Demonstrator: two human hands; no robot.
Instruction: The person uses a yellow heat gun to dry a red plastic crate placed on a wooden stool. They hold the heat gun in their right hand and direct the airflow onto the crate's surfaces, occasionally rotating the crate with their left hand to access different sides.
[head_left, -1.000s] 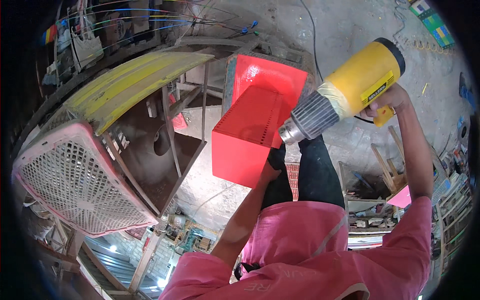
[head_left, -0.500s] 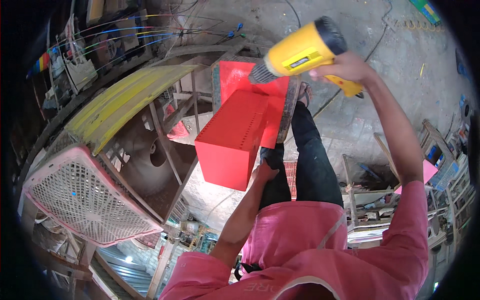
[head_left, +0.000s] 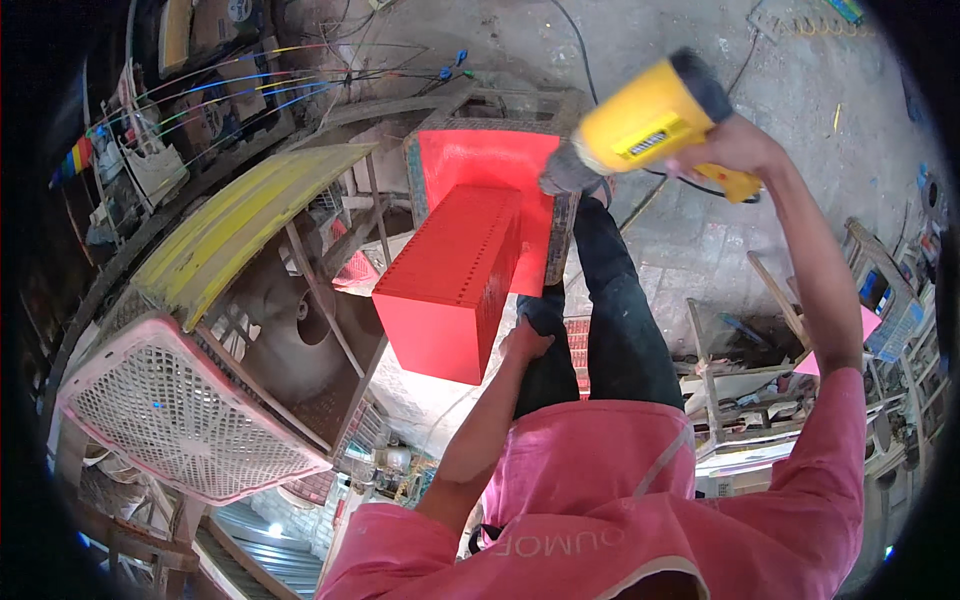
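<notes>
In my right hand (head_left: 735, 150) is a yellow heat gun (head_left: 645, 120), the fingers wrapped round its handle. Its dark nozzle points left and down, at the right edge of a flat red panel (head_left: 480, 155). A long red box (head_left: 450, 250) with rows of small dark holes along its edges extends from the panel towards me. The panel rests against a worn wooden stand (head_left: 562, 235). My left hand (head_left: 528, 340) is low beside the box's right side, over my dark trousers; its fingers are mostly hidden, so I cannot tell whether it grips anything.
At the left stand a pink-rimmed lattice crate (head_left: 190, 410) and a curved yellow panel (head_left: 250, 215) on a frame. Coloured cords (head_left: 250, 85) stretch across the far left. A dark cable (head_left: 580, 45) crosses the grey floor. Cluttered wooden racks (head_left: 740, 400) stand at the right.
My right hand has moved the heat gun right and slightly nearer, its nozzle shifting from over the panel to its right edge. The red box appears slightly farther left in view.
</notes>
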